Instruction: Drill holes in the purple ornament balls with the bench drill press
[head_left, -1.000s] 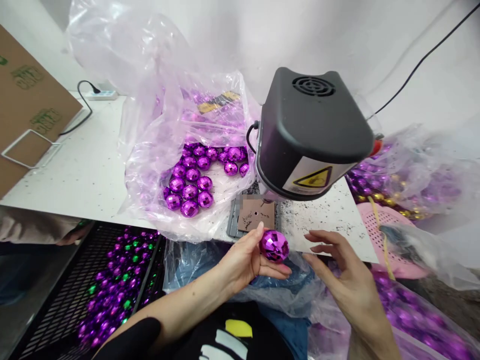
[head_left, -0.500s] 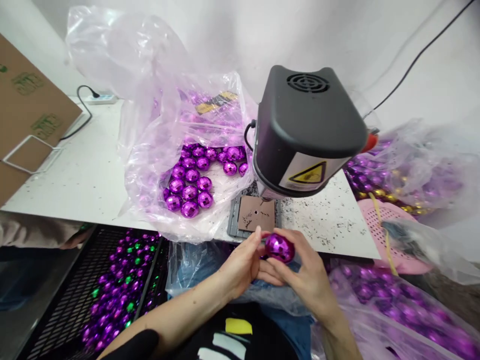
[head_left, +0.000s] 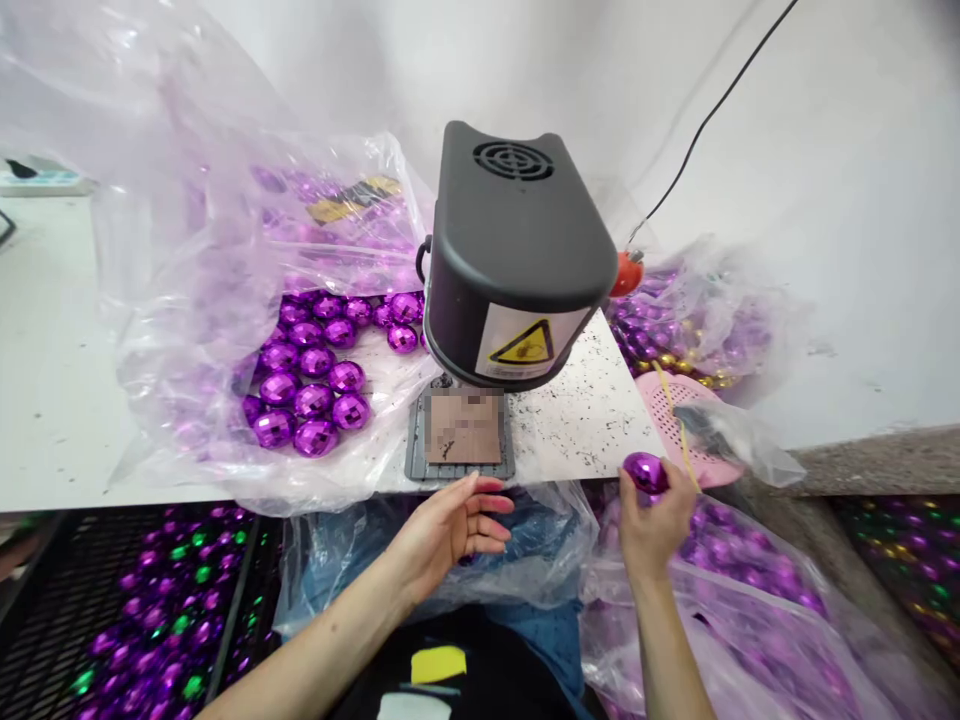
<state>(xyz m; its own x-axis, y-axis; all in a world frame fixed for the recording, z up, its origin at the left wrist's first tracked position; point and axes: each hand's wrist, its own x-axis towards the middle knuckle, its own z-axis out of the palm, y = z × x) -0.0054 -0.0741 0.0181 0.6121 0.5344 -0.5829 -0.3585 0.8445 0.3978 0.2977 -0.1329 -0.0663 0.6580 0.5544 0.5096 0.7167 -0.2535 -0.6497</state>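
Observation:
My right hand grips a shiny purple faceted ball, held up near the table's right front corner above an open clear bag of purple balls. My left hand hovers with fingers loosely spread and nothing in it, just in front of the small brown plate under the black machine. A pile of purple balls lies in a clear plastic bag to the left of the machine.
A black crate of purple and green balls sits low on the left. A pink perforated basket and another bag of purple and gold balls are on the right. A cable runs up the wall.
The ball passed from my left hand to my right, which carried it off to the right. My left hand emptied and stayed near the plate. The view swung rightward.

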